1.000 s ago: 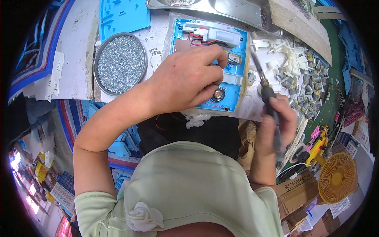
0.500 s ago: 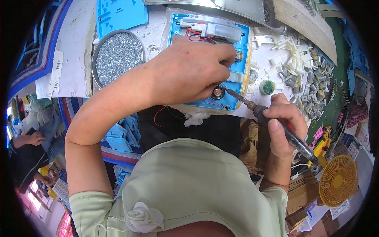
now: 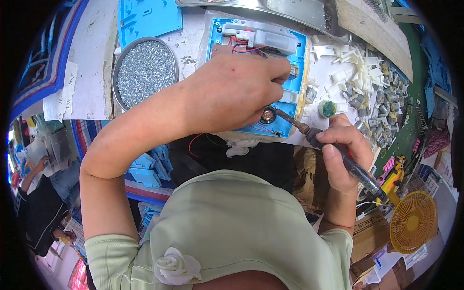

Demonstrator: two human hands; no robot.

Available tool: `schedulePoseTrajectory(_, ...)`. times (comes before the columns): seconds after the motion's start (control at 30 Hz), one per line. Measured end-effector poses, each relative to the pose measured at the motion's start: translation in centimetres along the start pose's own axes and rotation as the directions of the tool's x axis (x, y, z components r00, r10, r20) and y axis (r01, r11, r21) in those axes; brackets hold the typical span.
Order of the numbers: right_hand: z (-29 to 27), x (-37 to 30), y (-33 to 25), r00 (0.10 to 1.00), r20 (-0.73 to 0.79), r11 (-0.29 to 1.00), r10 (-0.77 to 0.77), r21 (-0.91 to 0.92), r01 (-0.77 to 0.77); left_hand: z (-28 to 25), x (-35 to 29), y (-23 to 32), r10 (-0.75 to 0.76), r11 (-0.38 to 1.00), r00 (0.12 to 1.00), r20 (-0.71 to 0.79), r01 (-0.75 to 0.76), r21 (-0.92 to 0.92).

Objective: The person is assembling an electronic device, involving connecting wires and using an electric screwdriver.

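A blue plastic casing [image 3: 301, 55] lies on the table before me, with a grey module, red, blue and yellow wires and a small round black speaker [image 3: 268, 115] inside. Over its middle is my left hand [image 3: 237, 92], fingers curled together; whatever they pinch is hidden beneath. My right hand [image 3: 349, 152] grips the dark handle of a soldering iron [image 3: 360, 174]. The iron's tip points up and left, right beside the speaker; whether it touches cannot be made out. Thin red wires run near the casing's front edge.
Left of the casing stands a round metal tin [image 3: 115, 79] of small screws. To the right are a little green-filled pot [image 3: 327, 108], white plastic parts [image 3: 338, 84] and small metal motors [image 3: 382, 101]. A metal tray [image 3: 299, 12] lies behind; a yellow fan [image 3: 413, 222] stands lower right.
The soldering iron and my right hand have shifted slightly left and down. My left hand stays nearly in place over the casing. At the far left another person has moved.
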State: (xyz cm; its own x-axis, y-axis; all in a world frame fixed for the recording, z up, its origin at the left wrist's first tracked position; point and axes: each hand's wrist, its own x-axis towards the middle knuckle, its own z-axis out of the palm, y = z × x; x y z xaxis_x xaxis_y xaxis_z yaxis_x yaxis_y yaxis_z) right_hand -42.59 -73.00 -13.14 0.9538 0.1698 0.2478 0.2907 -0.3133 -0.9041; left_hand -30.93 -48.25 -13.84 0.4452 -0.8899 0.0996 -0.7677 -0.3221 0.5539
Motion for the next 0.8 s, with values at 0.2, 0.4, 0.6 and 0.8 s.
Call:
schedulePoseTrajectory(0.2, -0.2, 0.5, -0.6, 0.999, 0.051, 0.999, 0.011, -0.031, -0.01, 0.2, -0.1, -0.1, 0.023, 1.0, 0.999, -0.033, -0.023, 0.003)
schedulePoseTrajectory(0.4, -0.2, 0.4, -0.6, 0.999, 0.033, 0.999, -0.012, -0.041, 0.013, 0.2, 0.0, 0.0, 0.021, 1.0, 0.999, -0.024, -0.022, -0.003)
schedulePoseTrajectory(0.6, -1.7, -1.1, -1.1, 0.998, -0.057, 1.0, 0.011, -0.01, -0.012, 0.3, -0.2, -0.1, 0.048, 0.999, 0.996, -0.07, -0.048, 0.003)
schedulePoseTrajectory(0.8, -5.0, -5.6, -2.1, 0.9, -0.406, 0.984, 0.16, 0.143, -0.11, -0.1, 0.3, -0.1, 0.044, 0.998, 0.999, -0.017, -0.045, -0.04)
